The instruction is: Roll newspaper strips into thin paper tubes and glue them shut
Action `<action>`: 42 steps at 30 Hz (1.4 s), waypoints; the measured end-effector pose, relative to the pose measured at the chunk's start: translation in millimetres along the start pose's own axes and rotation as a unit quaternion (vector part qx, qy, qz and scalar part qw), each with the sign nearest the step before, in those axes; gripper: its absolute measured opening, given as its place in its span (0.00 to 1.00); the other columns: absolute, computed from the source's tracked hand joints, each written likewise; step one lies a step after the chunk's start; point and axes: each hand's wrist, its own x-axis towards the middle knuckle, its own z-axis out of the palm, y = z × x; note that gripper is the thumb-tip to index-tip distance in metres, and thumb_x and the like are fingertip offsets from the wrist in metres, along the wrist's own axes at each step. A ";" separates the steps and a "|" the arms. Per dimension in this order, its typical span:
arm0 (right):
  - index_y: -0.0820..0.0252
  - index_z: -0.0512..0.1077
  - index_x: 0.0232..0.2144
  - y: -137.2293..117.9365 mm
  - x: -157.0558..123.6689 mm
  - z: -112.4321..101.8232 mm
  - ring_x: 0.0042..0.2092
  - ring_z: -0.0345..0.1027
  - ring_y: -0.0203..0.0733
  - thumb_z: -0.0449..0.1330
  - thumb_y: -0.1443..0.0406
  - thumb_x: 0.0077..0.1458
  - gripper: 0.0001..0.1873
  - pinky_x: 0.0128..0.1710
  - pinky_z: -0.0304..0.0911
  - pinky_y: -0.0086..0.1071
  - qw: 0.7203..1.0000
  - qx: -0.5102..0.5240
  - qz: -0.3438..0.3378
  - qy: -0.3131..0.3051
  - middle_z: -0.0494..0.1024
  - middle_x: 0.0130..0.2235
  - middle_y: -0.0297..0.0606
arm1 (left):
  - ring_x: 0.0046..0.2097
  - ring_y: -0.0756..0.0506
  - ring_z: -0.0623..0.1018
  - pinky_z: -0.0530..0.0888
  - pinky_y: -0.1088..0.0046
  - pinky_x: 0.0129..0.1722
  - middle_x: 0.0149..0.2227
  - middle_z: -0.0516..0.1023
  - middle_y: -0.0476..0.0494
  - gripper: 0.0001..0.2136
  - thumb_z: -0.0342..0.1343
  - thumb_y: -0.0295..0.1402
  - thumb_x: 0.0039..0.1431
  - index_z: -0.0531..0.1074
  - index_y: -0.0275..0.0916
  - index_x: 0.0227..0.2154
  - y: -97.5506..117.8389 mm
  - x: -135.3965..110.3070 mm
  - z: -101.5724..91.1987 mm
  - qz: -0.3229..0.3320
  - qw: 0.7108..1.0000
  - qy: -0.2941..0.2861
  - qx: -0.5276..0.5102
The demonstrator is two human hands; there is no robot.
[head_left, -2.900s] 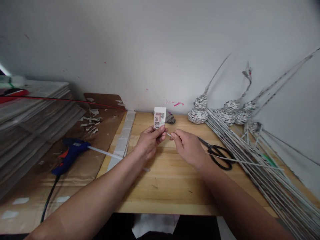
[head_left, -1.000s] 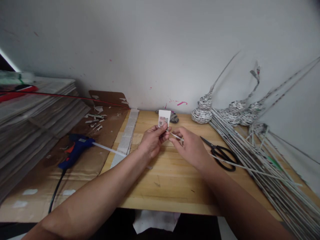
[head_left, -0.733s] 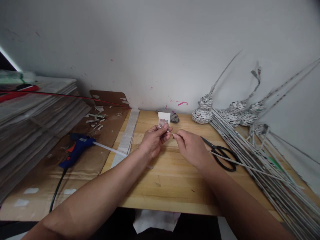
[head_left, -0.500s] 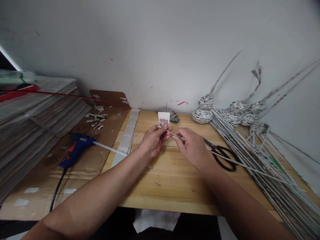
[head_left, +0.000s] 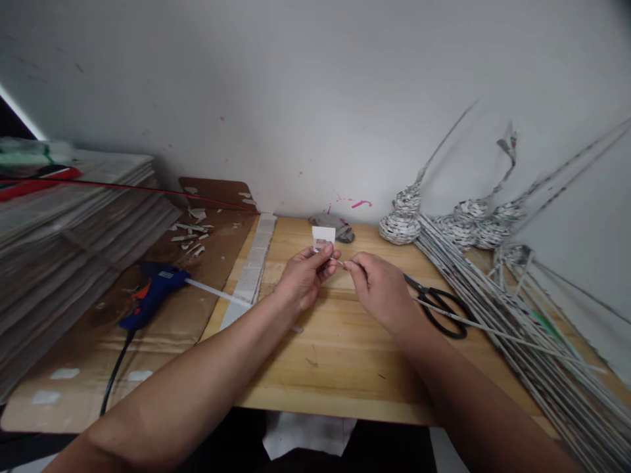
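Observation:
Above the middle of the wooden table, my left hand (head_left: 306, 276) is closed, thumb and fingers pinching a small printed paper strip (head_left: 324, 234) whose white end stands up past the fingertips. My right hand (head_left: 378, 284) grips a thin rolled paper tube (head_left: 458, 320) just to the right. The tube's tip reaches from my left fingers into the right hand. Its long rear part comes out beyond my right wrist and crosses over black-handled scissors (head_left: 444, 312). My palm hides the tube's middle.
A blue glue gun (head_left: 155, 289) lies on cardboard (head_left: 167, 358) at left, beside stacked newspapers (head_left: 73, 243). Cut newspaper strips (head_left: 251, 269) lie left of my hands. Many paper tubes (head_left: 517, 335) and a woven paper gourd shape (head_left: 400, 223) with others are at right. A grey cloth (head_left: 325, 222) lies behind.
The paper's white end stands a little lower above my left fingers, with less print showing. My right fingers have turned slightly on the tube, and less of it shows between the hands.

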 end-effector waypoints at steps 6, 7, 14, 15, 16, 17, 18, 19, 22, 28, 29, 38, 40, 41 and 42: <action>0.58 0.69 0.33 -0.5 0.2 0.3 0.35 0.68 0.42 0.52 0.61 0.65 0.11 0.35 0.56 0.33 0.999 0.031 -0.017 -0.001 0.76 0.32 0.39 | 0.23 0.57 0.75 0.75 0.86 0.26 0.28 0.79 0.45 0.01 0.61 0.23 0.57 0.75 0.30 0.32 1.9 0.4 -0.1 -0.009 1.000 0.002 -0.006; 0.58 0.69 0.32 -0.5 0.3 0.1 0.33 0.67 0.42 0.51 0.61 0.65 0.12 0.34 0.56 0.33 1.000 0.024 -0.014 -0.006 0.75 0.31 0.38 | 0.23 0.57 0.75 0.75 0.86 0.25 0.28 0.79 0.44 0.01 0.61 0.23 0.57 0.75 0.30 0.32 1.9 0.3 -0.1 -0.010 1.000 0.001 -0.006; 0.58 0.70 0.36 -1.9 -0.6 -1.2 0.32 0.68 0.41 0.53 0.59 0.64 0.10 0.33 0.55 0.32 0.999 0.027 -0.005 -0.018 0.76 0.31 0.37 | 0.23 0.57 0.75 0.75 0.85 0.25 0.28 0.79 0.44 0.01 0.60 0.23 0.58 0.75 0.30 0.31 2.5 0.1 0.3 -0.004 1.000 0.006 -0.009; 0.58 0.70 0.36 -2.2 -0.8 -1.1 0.32 0.68 0.41 0.53 0.60 0.65 0.10 0.33 0.55 0.32 1.000 0.023 -0.006 -0.017 0.76 0.31 0.37 | 0.23 0.57 0.75 0.75 0.85 0.25 0.29 0.79 0.44 0.01 0.61 0.23 0.57 0.75 0.30 0.31 2.7 0.4 0.4 -0.003 1.000 0.007 -0.009; 0.58 0.70 0.34 -2.6 -0.9 -1.0 0.31 0.67 0.41 0.52 0.60 0.65 0.12 0.32 0.54 0.33 1.000 0.014 -0.004 -0.020 0.75 0.29 0.37 | 0.23 0.57 0.75 0.75 0.85 0.26 0.29 0.79 0.45 0.01 0.62 0.23 0.56 0.75 0.30 0.31 2.8 0.6 0.4 -0.004 1.000 0.007 -0.010; 0.58 0.69 0.31 -2.9 -0.9 -0.8 0.30 0.66 0.41 0.50 0.60 0.66 0.14 0.32 0.54 0.33 1.000 0.003 0.000 -0.025 0.74 0.27 0.37 | 0.24 0.57 0.75 0.76 0.86 0.26 0.29 0.79 0.45 0.02 0.62 0.23 0.56 0.75 0.30 0.31 2.8 0.8 0.4 -0.004 1.000 0.007 -0.010; 0.58 0.69 0.29 -3.1 -0.9 -0.6 0.29 0.65 0.41 0.49 0.60 0.66 0.15 0.31 0.53 0.33 1.000 -0.006 0.003 -0.030 0.73 0.26 0.36 | 0.24 0.57 0.75 0.75 0.86 0.26 0.29 0.79 0.45 0.02 0.62 0.23 0.56 0.75 0.30 0.31 2.9 0.9 0.4 -0.005 1.000 0.007 -0.010; 0.58 0.68 0.28 -3.2 -0.9 -0.4 0.28 0.65 0.41 0.49 0.60 0.67 0.16 0.30 0.52 0.33 0.999 -0.011 0.006 -0.033 0.72 0.25 0.36 | 0.24 0.57 0.75 0.75 0.86 0.26 0.29 0.79 0.45 0.02 0.62 0.22 0.56 0.75 0.30 0.31 2.9 0.9 0.4 -0.004 1.000 0.008 -0.010; 0.59 0.70 0.32 -2.8 -0.8 0.0 0.31 0.67 0.41 0.50 0.61 0.66 0.14 0.32 0.55 0.33 1.000 0.002 -0.004 -0.023 0.75 0.29 0.38 | 0.23 0.57 0.75 0.75 0.86 0.25 0.28 0.79 0.45 0.00 0.61 0.22 0.57 0.75 0.29 0.31 3.2 0.3 1.0 -0.002 1.000 0.011 -0.011; 0.60 0.72 0.34 -0.3 -0.3 1.2 0.35 0.69 0.42 0.54 0.61 0.64 0.10 0.36 0.57 0.33 1.000 0.021 -0.018 0.004 0.77 0.33 0.39 | 0.23 0.56 0.75 0.75 0.86 0.24 0.28 0.79 0.44 0.01 0.59 0.21 0.59 0.75 0.29 0.32 4.4 -0.7 2.3 -0.003 1.000 0.010 -0.015; 0.60 0.71 0.32 -0.1 -0.2 1.6 0.34 0.68 0.42 0.52 0.61 0.65 0.13 0.35 0.57 0.33 1.000 0.015 -0.015 -0.003 0.76 0.30 0.39 | 0.23 0.56 0.75 0.76 0.85 0.25 0.29 0.79 0.44 0.01 0.59 0.21 0.58 0.75 0.29 0.32 4.5 -0.6 2.1 -0.002 1.000 0.009 -0.015; 0.60 0.73 0.36 1.0 -0.6 2.1 0.38 0.69 0.43 0.55 0.61 0.64 0.10 0.38 0.58 0.33 0.999 0.006 -0.035 0.026 0.77 0.35 0.40 | 0.23 0.57 0.75 0.75 0.86 0.24 0.28 0.79 0.45 0.01 0.59 0.21 0.59 0.75 0.29 0.32 3.6 0.2 1.6 -0.003 1.000 0.016 -0.013; 0.60 0.72 0.32 0.9 -0.5 1.8 0.36 0.69 0.43 0.51 0.62 0.66 0.13 0.37 0.57 0.33 0.999 -0.001 -0.029 0.016 0.76 0.32 0.40 | 0.23 0.57 0.75 0.75 0.86 0.24 0.28 0.79 0.45 0.01 0.59 0.21 0.59 0.74 0.29 0.32 3.9 -0.3 2.0 -0.004 1.000 0.016 -0.013; 0.60 0.72 0.31 0.8 -0.3 1.8 0.35 0.68 0.43 0.51 0.62 0.66 0.14 0.36 0.56 0.33 1.000 -0.004 -0.024 0.007 0.76 0.31 0.40 | 0.22 0.57 0.75 0.75 0.86 0.24 0.28 0.79 0.45 0.01 0.59 0.21 0.59 0.74 0.29 0.32 4.0 -0.6 2.0 -0.004 1.000 0.016 -0.012; 0.60 0.71 0.30 0.7 -0.1 1.9 0.34 0.68 0.42 0.50 0.62 0.66 0.15 0.35 0.56 0.33 1.000 -0.005 -0.016 -0.004 0.76 0.30 0.39 | 0.22 0.57 0.75 0.75 0.86 0.24 0.28 0.79 0.45 0.01 0.59 0.21 0.59 0.74 0.29 0.32 4.1 -0.9 1.9 -0.005 1.000 0.016 -0.010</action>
